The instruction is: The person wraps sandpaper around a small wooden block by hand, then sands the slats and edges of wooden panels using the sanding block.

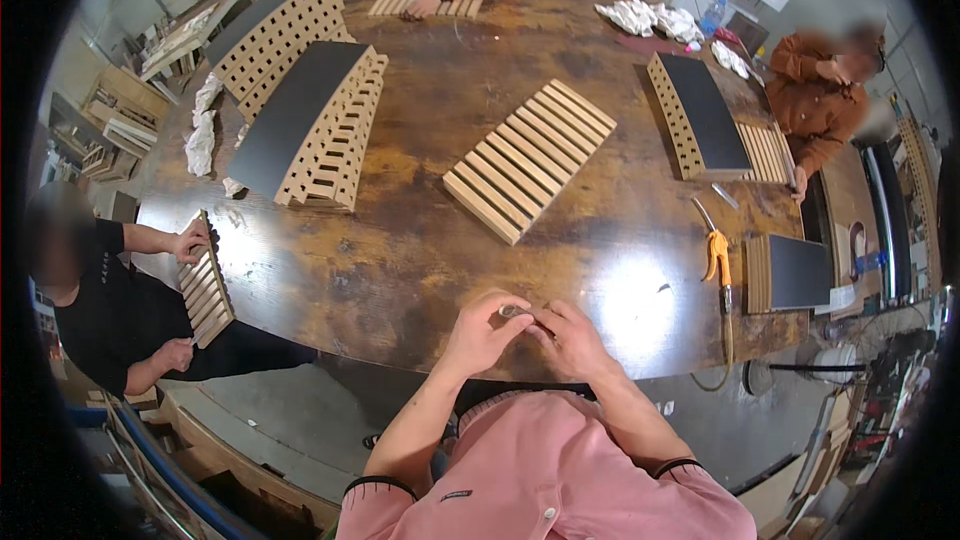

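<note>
The left hand pinches a small grey item, kind unclear; the right hand meets it, fingers curled. Beyond, I note a slatted wooden panel lying diagonally on the worktop. An orange air gun rests at right. At left, a co-worker in black grips another slatted panel.

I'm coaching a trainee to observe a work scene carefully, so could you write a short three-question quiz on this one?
1. True or false: the air gun lies to the right of the slatted panel in the middle of the table.
2. What colour is the air gun's body? a) blue b) orange c) green
3. Fill in: the left hand and right hand meet at a small object by the table's ____ edge (near or far).

Key: 1. True; 2. b; 3. near
</note>
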`<state>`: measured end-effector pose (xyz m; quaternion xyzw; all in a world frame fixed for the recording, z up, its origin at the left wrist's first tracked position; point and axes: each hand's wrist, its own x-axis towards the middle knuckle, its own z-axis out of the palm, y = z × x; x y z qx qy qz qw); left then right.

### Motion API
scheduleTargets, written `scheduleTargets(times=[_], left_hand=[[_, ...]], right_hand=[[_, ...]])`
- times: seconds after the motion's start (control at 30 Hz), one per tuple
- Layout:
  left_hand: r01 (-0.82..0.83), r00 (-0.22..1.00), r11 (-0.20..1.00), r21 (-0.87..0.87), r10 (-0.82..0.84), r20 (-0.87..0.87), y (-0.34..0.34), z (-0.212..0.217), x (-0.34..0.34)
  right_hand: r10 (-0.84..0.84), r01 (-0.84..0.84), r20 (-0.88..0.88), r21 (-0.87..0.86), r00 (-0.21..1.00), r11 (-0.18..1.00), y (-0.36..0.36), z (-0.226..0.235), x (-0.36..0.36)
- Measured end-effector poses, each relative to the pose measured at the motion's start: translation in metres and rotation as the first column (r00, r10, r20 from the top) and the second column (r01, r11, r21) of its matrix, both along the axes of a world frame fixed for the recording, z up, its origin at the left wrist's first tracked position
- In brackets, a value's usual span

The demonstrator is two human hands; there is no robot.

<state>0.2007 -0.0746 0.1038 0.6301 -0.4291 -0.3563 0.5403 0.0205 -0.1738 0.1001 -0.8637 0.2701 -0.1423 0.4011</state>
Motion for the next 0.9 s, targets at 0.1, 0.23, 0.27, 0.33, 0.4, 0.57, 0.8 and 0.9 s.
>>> scheduleTargets(times=[0.1,0.23,0.27,0.33,0.4,0.57,0.8,0.9], left_hand=[[0.061,0.987,0.997,-0.041,-0.054,0.153,-0.002,-0.003,-0.01],[-0.079,0.997,0.993,0.089,0.078,0.009,-0.007,-0.017,-0.034],[-0.099,0.986,0.979,0.18,0.121,-0.115,-0.008,-0.021,-0.039],[-0.066,0.988,0.978,0.199,0.092,-0.123,-0.014,-0.021,-0.046],[-0.043,0.99,0.975,0.216,0.071,-0.125,-0.021,-0.02,-0.053],[0.06,0.967,0.97,0.236,0.003,-0.256,-0.037,-0.039,-0.077],[0.279,0.958,0.905,0.321,-0.242,-0.15,-0.083,-0.03,-0.104],[0.294,0.956,0.897,0.331,-0.275,-0.103,-0.076,-0.041,-0.107]], right_hand=[[-0.074,0.069,0.061,0.079,0.995,0.994,0.005,-0.001,-0.007],[-0.154,0.13,0.136,0.171,0.979,0.977,0.005,0.009,-0.019],[-0.164,0.139,0.144,0.173,0.976,0.975,0.004,0.007,-0.023],[-0.199,0.157,0.121,0.286,0.973,0.945,0.003,0.0,-0.035],[-0.26,0.208,0.169,0.274,0.951,0.939,0.003,-0.006,-0.042],[-0.402,0.314,0.13,0.43,0.906,0.847,0.002,-0.016,-0.07],[-0.502,0.365,0.138,0.529,0.854,0.766,-0.013,-0.048,-0.117],[-0.61,0.38,0.029,0.758,0.792,0.53,-0.015,-0.046,-0.133]])
